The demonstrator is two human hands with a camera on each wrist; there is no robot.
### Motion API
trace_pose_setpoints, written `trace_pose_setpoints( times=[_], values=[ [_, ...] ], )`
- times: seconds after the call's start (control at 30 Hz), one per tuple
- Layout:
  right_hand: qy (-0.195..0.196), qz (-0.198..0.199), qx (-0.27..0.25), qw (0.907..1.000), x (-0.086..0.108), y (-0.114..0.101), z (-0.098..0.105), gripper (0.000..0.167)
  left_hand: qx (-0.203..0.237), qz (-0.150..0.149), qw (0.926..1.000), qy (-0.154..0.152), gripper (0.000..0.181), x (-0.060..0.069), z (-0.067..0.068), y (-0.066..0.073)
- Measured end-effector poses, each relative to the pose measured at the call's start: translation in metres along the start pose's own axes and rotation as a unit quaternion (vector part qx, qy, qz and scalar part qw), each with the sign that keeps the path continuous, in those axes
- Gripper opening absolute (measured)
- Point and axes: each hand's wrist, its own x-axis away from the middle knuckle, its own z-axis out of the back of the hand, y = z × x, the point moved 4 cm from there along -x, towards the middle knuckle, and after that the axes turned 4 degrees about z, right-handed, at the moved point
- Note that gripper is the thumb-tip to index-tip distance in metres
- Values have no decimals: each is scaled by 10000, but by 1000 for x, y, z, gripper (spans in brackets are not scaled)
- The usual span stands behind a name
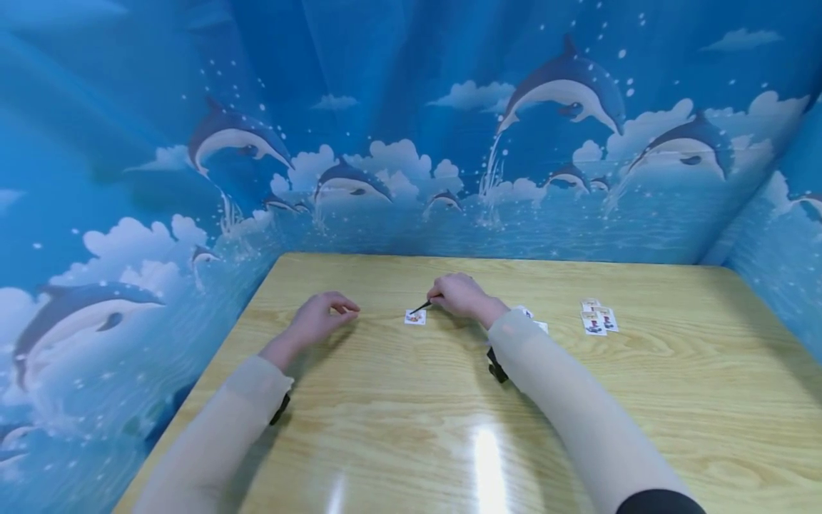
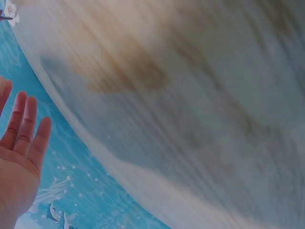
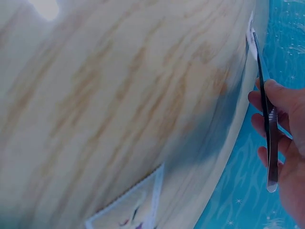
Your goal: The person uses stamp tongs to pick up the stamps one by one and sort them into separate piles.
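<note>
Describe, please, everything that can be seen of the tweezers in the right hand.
The tweezers are slim, dark and metal-looking, with a ridged zone about midway and a rounded, shinier back end. The right hand pinches them around the middle, the back end lying near the palm. In the head view they point to the left, their narrow tips over a small printed card; whether the tips grip it cannot be told.

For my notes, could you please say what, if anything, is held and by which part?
The right hand holds slim dark metal tweezers by their middle; the left hand, nothing.
</note>
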Motion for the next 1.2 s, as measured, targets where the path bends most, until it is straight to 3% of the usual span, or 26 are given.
trace_pose_setpoints(
  times=[0.47,0.67,0.93,1.2],
  values=[
    [40,-98,-158,9998,10,11,0,22,19,-1,9997,-224,20,-11,-7,12],
    [23,-227,-254,9994,21,14,13,22,-75,-63,9995,-299,21,-17,-11,21],
    [140,-135,-208,9996,48,24,36,20,44,-692,9971,-324,20,-34,-25,58],
    [329,-184,-428,9984,94,35,45,22,45,-1157,9902,-784,19,-41,-60,102]
  ],
)
